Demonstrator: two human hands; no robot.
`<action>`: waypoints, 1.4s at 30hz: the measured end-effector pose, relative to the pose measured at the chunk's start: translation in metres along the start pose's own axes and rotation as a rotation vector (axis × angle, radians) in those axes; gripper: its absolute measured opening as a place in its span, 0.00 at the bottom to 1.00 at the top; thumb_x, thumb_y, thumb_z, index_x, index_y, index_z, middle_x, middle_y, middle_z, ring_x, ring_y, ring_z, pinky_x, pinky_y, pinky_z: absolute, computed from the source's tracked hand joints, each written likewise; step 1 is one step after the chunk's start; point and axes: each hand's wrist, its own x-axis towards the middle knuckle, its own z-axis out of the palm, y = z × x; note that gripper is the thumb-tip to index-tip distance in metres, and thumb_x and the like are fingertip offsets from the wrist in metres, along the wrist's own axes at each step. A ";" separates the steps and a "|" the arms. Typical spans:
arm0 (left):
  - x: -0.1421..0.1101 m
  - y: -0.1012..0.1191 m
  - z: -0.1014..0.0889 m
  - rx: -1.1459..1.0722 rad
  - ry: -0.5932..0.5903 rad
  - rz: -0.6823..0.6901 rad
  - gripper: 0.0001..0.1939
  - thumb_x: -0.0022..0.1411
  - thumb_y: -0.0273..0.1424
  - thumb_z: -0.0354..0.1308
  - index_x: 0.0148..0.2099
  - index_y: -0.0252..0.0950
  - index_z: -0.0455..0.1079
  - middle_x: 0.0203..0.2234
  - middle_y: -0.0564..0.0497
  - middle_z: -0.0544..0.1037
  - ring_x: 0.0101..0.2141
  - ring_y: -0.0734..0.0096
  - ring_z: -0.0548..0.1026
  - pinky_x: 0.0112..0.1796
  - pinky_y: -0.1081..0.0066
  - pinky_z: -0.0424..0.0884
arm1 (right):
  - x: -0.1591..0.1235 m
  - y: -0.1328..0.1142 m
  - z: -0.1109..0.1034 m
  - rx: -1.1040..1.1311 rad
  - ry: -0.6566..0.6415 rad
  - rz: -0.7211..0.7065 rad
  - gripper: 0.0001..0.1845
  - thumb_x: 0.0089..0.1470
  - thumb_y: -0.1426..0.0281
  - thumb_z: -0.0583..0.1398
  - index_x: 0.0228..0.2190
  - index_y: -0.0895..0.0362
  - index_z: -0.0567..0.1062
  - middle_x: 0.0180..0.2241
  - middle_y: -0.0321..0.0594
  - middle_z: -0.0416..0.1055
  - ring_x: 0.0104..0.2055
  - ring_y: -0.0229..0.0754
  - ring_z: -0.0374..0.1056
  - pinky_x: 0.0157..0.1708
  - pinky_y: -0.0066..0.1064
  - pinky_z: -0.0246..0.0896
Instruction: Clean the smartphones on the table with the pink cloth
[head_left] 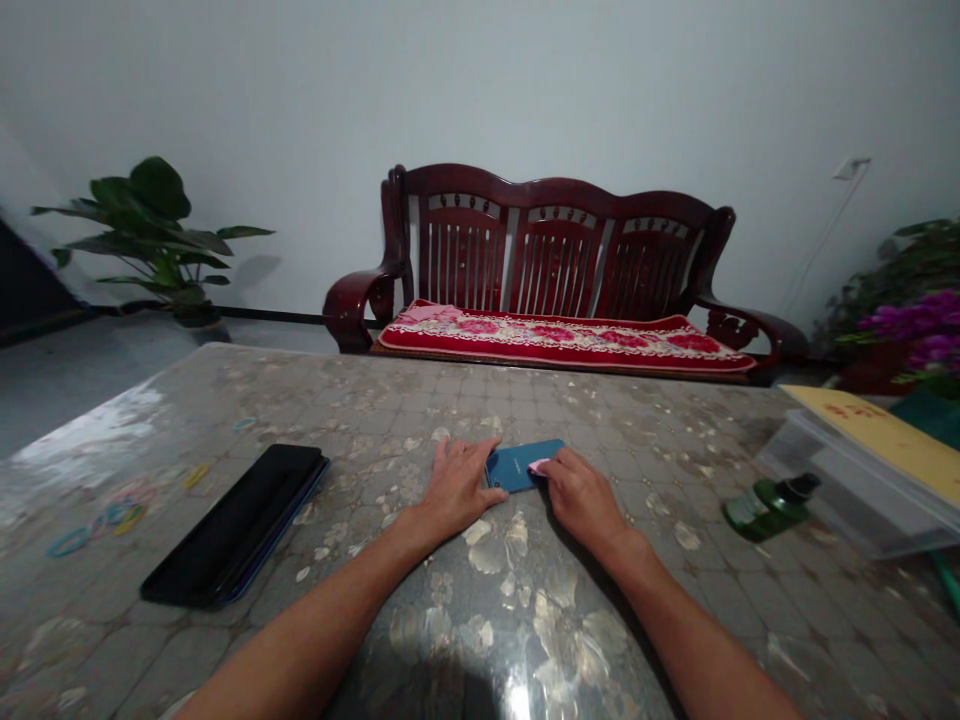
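A blue phone [516, 468] lies back side up on the patterned table, its camera corner toward the left. My left hand [461, 485] holds the phone's left end, the thumb at the near edge and the fingers at the far side. Pinched in my right hand [583, 495] is a small pink cloth [537, 466], pressed against the right part of the phone's back. Most of the cloth is hidden by the fingers.
To the left lie stacked dark phones [240, 525] and several coloured rubber bands [120, 515]. At the right, a green bottle [769, 508] lies tipped beside a clear plastic box [840, 490] topped by a yellow folder [885, 425]. A wooden bench [555, 245] stands beyond the table [360, 390].
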 end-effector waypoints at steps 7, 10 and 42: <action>0.000 -0.003 0.001 -0.022 0.005 0.029 0.34 0.54 0.37 0.70 0.62 0.39 0.66 0.51 0.42 0.77 0.53 0.47 0.70 0.60 0.41 0.51 | -0.001 0.002 0.001 -0.011 0.033 0.003 0.17 0.61 0.79 0.53 0.44 0.54 0.79 0.36 0.43 0.72 0.38 0.41 0.69 0.39 0.29 0.64; 0.000 -0.005 0.001 -0.051 0.002 0.089 0.28 0.56 0.37 0.69 0.58 0.41 0.69 0.51 0.45 0.77 0.52 0.49 0.70 0.59 0.45 0.56 | -0.002 -0.008 0.003 0.070 0.012 -0.092 0.18 0.61 0.79 0.53 0.45 0.53 0.78 0.37 0.41 0.71 0.38 0.40 0.69 0.39 0.27 0.64; 0.007 -0.020 -0.006 0.219 0.153 0.311 0.17 0.74 0.36 0.44 0.42 0.40 0.75 0.32 0.48 0.80 0.39 0.63 0.77 0.57 0.58 0.66 | 0.016 -0.009 -0.012 0.137 0.317 -0.086 0.18 0.65 0.76 0.51 0.46 0.55 0.78 0.39 0.45 0.73 0.43 0.43 0.69 0.45 0.31 0.65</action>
